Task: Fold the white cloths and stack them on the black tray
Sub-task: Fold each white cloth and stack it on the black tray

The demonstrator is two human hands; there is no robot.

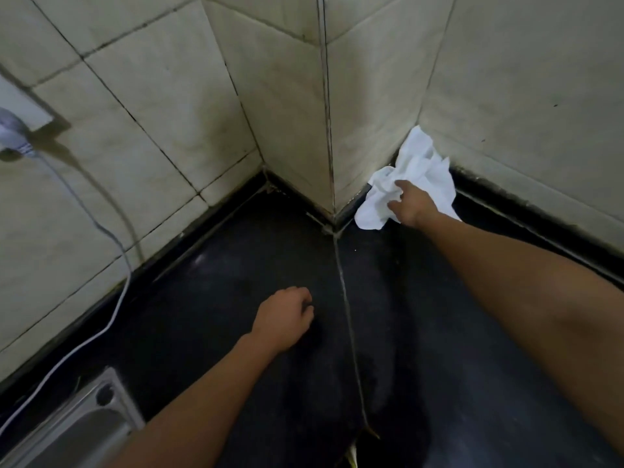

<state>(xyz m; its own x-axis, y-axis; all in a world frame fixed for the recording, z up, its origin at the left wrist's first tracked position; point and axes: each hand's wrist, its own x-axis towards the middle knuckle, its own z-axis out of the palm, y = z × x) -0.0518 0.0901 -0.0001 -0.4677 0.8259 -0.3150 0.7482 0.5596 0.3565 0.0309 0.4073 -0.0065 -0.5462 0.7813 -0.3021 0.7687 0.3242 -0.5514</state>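
A crumpled white cloth (pixel 418 170) lies on the dark countertop (pixel 236 298), pushed against the tiled wall at the back right. My right hand (pixel 410 206) reaches out to it, and its fingers curl into the cloth's folds and grip it. My left hand (pixel 285 317) rests knuckles-up on the countertop near the middle, fingers curled under, holding nothing. No black tray is in view.
Tiled walls (pixel 287 113) form a jutting corner behind the counter. A white cable (pixel 111 251) runs from a wall plug (pixel 13 136) down across the counter at the left. A steel sink rim (pixel 87 420) shows at the bottom left.
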